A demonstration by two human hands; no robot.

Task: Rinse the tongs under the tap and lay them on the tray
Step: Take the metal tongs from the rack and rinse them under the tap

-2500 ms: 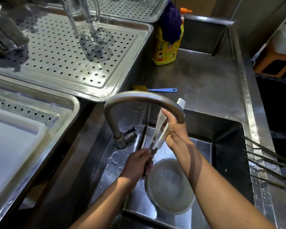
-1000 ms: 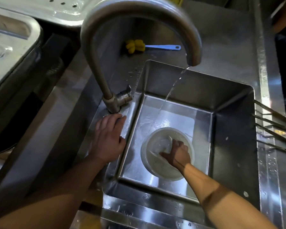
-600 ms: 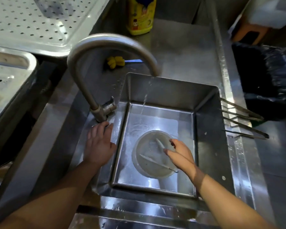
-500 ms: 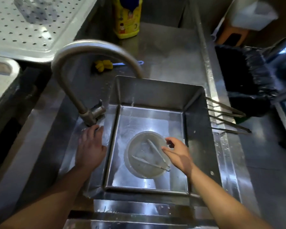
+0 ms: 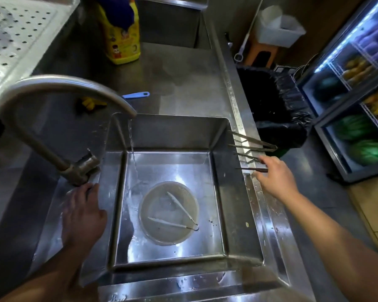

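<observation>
A pair of white tongs [image 5: 179, 214] lies spread open in a round translucent bowl [image 5: 145, 201] on the sink floor. Water runs from the curved tap [image 5: 63, 83] into the sink [image 5: 227, 192], just left of the bowl. Two pairs of thin metal tongs [image 5: 249, 141] rest across the sink's right rim. My right hand [image 5: 276, 176] reaches over the nearer metal pair with fingers extended, its fingertips at their handles. My left hand [image 5: 83, 212] rests flat on the left rim by the tap base. The perforated steel tray [image 5: 20, 40] sits at the upper left.
A yellow detergent bottle [image 5: 122, 40] stands at the back of the counter. A blue-handled brush [image 5: 135, 95] lies behind the tap. Right of the counter are a bin lined with a black bag [image 5: 277, 105] and a lit display fridge [image 5: 358, 105].
My right hand let go of the white tongs in the bowl and moved right to the metal tongs on the rim. My left hand stayed on the left rim.
</observation>
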